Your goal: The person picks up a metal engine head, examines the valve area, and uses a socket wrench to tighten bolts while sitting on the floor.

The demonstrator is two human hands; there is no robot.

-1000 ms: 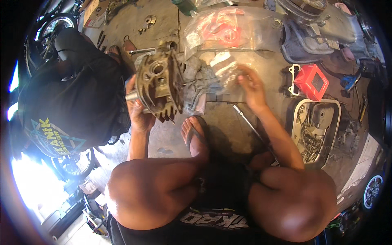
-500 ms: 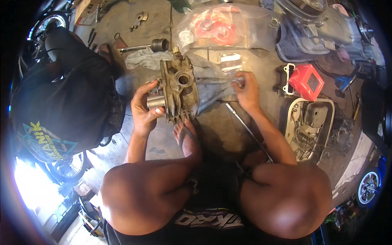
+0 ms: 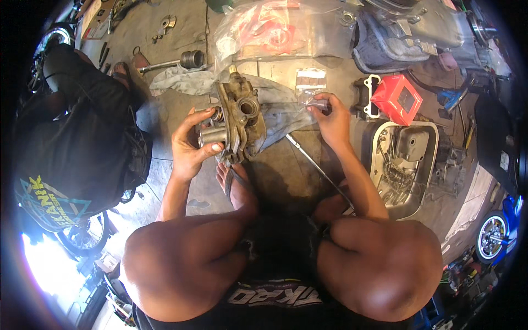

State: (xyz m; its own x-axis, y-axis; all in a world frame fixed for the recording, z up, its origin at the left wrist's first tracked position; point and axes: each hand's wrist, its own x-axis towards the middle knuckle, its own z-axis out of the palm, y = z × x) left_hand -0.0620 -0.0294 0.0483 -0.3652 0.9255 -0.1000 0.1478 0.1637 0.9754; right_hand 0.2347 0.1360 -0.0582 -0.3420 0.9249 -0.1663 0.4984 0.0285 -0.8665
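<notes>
A dirty finned engine cylinder head is raised in front of me by my left hand, whose fingers and thumb clamp its left side. Between that thumb and the fingertips a smooth silver metal cylinder sticks out, and a small coil spring shows beside the fingertips. To the right, my right hand pinches a small clear plastic packet between thumb and fingers. What the packet contains is too small to make out. A grey-blue cloth lies on the floor behind the cylinder head.
A long metal rod tool lies below my right hand. On the right are a red box, a gasket and a metal tray with parts. Large clear plastic lies ahead. A person in black sits at left.
The cylinder head has tilted, and the spring on its left side shows more. My right hand stays pinched at the packet, which now shows more clearly. The whole view has shifted slightly.
</notes>
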